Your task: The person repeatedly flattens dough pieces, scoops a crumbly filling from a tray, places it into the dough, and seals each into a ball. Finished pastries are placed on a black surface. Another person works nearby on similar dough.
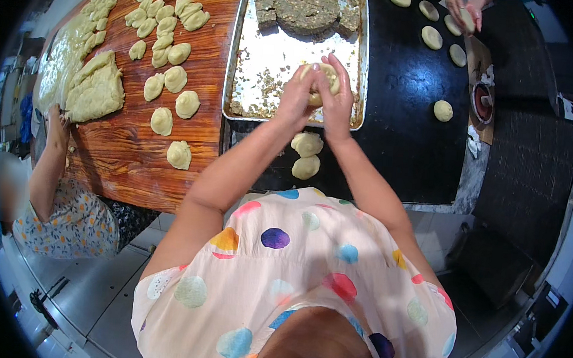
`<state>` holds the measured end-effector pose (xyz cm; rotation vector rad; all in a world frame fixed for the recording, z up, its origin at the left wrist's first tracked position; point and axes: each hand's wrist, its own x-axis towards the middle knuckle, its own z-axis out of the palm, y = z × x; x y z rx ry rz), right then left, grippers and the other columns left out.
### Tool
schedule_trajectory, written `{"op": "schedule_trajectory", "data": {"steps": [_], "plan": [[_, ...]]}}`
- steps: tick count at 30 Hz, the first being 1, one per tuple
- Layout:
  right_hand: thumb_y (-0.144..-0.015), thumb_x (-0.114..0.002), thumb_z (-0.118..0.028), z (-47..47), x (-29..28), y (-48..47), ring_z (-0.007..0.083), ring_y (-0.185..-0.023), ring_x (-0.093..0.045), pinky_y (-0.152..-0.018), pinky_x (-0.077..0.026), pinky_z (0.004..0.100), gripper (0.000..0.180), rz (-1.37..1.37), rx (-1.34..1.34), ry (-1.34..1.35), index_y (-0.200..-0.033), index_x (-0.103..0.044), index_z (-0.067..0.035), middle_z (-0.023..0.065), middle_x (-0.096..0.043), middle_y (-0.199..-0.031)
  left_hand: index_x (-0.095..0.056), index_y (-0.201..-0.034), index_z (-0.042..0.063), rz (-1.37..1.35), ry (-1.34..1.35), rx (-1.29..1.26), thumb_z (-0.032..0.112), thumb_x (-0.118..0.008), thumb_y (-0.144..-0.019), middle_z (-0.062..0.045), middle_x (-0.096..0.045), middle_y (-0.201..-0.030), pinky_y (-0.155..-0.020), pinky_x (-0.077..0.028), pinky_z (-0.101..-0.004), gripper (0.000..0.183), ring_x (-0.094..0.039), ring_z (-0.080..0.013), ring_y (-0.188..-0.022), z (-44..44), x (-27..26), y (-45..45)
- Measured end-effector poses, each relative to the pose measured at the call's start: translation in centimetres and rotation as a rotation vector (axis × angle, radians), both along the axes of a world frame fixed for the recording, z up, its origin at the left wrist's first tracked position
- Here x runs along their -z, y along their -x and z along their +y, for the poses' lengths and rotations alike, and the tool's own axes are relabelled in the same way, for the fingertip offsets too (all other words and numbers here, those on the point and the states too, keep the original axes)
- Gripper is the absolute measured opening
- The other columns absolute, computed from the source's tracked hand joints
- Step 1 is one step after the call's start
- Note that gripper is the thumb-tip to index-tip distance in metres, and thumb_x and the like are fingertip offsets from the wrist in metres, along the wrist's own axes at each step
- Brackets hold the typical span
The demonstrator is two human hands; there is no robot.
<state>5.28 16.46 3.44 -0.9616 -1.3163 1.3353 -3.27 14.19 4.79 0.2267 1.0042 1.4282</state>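
Both my hands are cupped around a round of pale dough [328, 78], above the front half of a metal baking tray [228, 77]. My left hand [295, 100] presses on its near left side, thumb over the top. My right hand [339, 106] wraps the other side, fingers raised. What the dough encloses is mostly hidden by my fingers. At the tray's back lies a thick, dark, seeded block of filling [299, 7], and loose crumbs [267, 87] are scattered nearer me. Two small dough pieces [306, 167] touch each other between my forearms, on the black surface.
Left, a wooden table [130, 154] bears several dough pieces [162, 121] and a large folded dough slab [96, 87], beside a co-worker's hand [59, 121]. Right, several flattened rounds [431, 37] and a ball [443, 111] lie near another person's hands [466, 15] and a bowl with red contents [483, 102].
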Motion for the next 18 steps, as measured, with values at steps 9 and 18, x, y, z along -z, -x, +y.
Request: {"op": "schedule_trajectory", "data": {"steps": [9, 18], "plan": [[-0.067, -0.086, -0.014, -0.8, -3.5, -2.7, 0.0285, -0.121, -0.052, -0.104, -0.042, 0.0398, 0.095, -0.513, 0.041, -0.507, -0.145, -0.031, -0.003, 0.0164, -0.049, -0.134, -0.051, -0.128, 0.008, -0.247, -0.123, 0.237, 0.054, -0.056, -0.093, -0.008, -0.06, -0.118, -0.088, -0.053, -0.034, 0.057, -0.063, -0.0178, -0.105, -0.4, -1.8, 0.8], [-0.061, -0.087, -0.017, -1.6, -6.5, -6.5, 0.0332, -0.128, -0.049, -0.106, -0.041, 0.0399, 0.094, -0.544, -0.235, -0.455, -0.141, -0.038, -0.005, 0.0167, -0.052, -0.133, -0.038, -0.139, 0.008, -0.015, -0.187, 0.658, 0.034, -0.067, -0.091, -0.007, -0.053, -0.125, -0.097, -0.048, -0.0325, 0.062, -0.056, -0.0166, -0.113, -1.4, -3.8, 1.6]]}}
